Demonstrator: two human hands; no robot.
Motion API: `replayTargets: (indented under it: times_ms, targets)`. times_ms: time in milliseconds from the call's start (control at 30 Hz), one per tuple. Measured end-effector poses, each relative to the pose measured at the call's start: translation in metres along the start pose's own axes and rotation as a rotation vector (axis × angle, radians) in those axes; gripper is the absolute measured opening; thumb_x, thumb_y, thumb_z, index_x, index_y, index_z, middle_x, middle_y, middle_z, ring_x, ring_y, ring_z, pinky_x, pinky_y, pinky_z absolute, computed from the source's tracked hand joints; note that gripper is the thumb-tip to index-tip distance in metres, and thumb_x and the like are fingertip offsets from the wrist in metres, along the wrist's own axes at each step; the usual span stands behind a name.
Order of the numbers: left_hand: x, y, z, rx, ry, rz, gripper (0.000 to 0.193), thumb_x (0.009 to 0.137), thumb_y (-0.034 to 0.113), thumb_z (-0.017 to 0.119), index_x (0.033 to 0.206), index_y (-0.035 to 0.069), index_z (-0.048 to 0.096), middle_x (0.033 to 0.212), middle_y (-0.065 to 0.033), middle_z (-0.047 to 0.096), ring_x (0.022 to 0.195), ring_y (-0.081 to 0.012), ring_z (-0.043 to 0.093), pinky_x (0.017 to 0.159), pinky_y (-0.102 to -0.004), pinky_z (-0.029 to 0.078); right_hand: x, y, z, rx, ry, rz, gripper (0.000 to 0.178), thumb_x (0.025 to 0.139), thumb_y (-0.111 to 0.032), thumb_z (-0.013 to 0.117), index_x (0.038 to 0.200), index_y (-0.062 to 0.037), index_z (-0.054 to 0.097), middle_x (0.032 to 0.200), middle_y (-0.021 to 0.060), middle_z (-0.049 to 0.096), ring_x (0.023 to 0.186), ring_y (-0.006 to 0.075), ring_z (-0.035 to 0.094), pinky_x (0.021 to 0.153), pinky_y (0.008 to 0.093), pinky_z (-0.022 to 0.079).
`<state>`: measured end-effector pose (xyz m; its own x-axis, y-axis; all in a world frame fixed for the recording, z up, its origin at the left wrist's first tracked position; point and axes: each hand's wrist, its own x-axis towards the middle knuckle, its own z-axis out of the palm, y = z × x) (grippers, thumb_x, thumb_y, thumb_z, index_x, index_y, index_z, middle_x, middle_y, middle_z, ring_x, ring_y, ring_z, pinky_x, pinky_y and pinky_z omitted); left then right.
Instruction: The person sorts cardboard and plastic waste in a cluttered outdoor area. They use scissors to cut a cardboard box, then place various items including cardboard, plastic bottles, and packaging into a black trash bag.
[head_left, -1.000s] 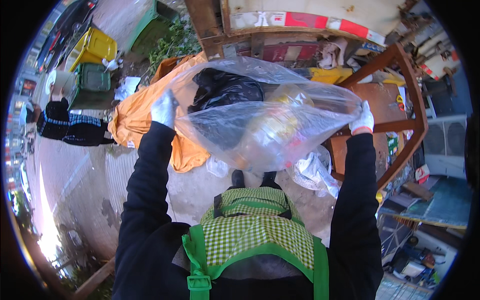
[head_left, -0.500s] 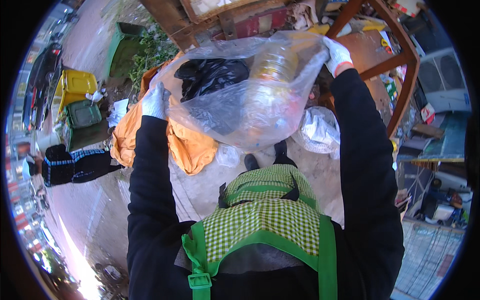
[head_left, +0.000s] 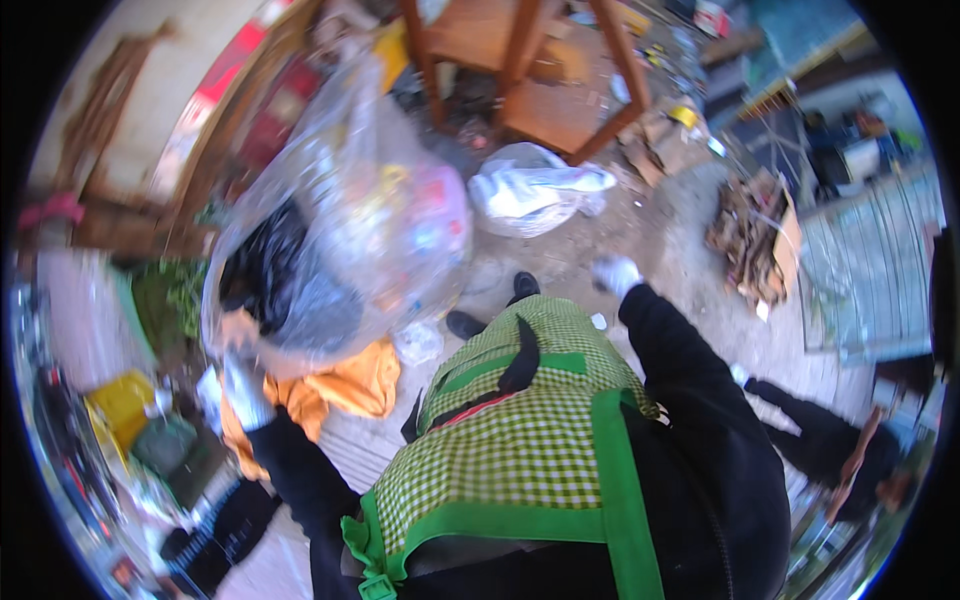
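Note:
A large clear plastic bag (head_left: 345, 120) hangs at my left, its mouth tilted toward me. Inside it are a black plastic bag (head_left: 278, 265) and a jumble of clear bottles and other plastics, blurred through the film. My left hand (head_left: 245, 395), in a white glove, is closed on the bag's near rim. Apart from the bag, over the ground to the right, is my gloved right hand (head_left: 614, 275); motion smears its fingers. Orange fabric (head_left: 350, 385) lies beneath the bag near my left hand. A knotted white plastic bag (head_left: 535, 190) sits on the ground ahead of my feet.
Wooden furniture frames (head_left: 510, 75) stand ahead amid scattered litter. Flattened brown cardboard (head_left: 755, 245) lies to the right, near glass panes (head_left: 850, 270). Yellow (head_left: 122, 410) and green bins are at far left. One person (head_left: 850, 465) is at lower right, another (head_left: 225, 530) at lower left.
My right hand has let go of the bag and moved down to the right. My left hand keeps hold of the rim, and the bag now hangs to the left. The view has turned rightward.

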<state>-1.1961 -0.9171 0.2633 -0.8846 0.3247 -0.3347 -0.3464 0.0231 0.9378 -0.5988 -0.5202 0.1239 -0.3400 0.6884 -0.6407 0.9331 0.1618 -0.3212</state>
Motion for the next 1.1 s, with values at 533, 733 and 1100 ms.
replayTargets:
  times_ms: [533,733,1100]
  targets:
    - [-0.252,0.013,0.441,0.747,-0.644,1.381,0.046,0.086,-0.002,0.062,0.131,-0.005,0.054,0.13,-0.0208,0.06,0.113,-0.0345,0.061,0.1,-0.0408,0.046,-0.144,0.316,0.091,0.967,0.014,0.709,0.036,0.087,-0.017,0.068,0.122,-0.0088,0.066,0.091,0.0124,0.071,0.061,0.0222,0.066,0.051,0.0368,0.052]
    - [-0.368,-0.114,0.604,0.863,-1.325,1.313,0.034,0.079,-0.001,0.068,0.113,0.001,0.066,0.111,-0.0187,0.069,0.103,-0.0336,0.067,0.091,-0.0392,0.052,-0.178,0.418,0.097,1.431,0.326,0.823,0.032,0.089,-0.014,0.066,0.12,-0.0059,0.063,0.077,0.0098,0.067,0.056,0.0218,0.061,0.048,0.0361,0.047]
    - [-0.346,-0.271,0.789,1.403,-1.666,0.748,0.028,0.089,0.021,0.061,0.113,0.009,0.068,0.107,-0.0178,0.069,0.104,-0.0339,0.065,0.09,-0.0384,0.051,-0.191,0.477,0.157,1.336,0.372,0.916,0.03,0.091,-0.03,0.057,0.109,-0.0093,0.068,0.1,0.0151,0.07,0.074,0.0268,0.068,0.064,0.0405,0.054]
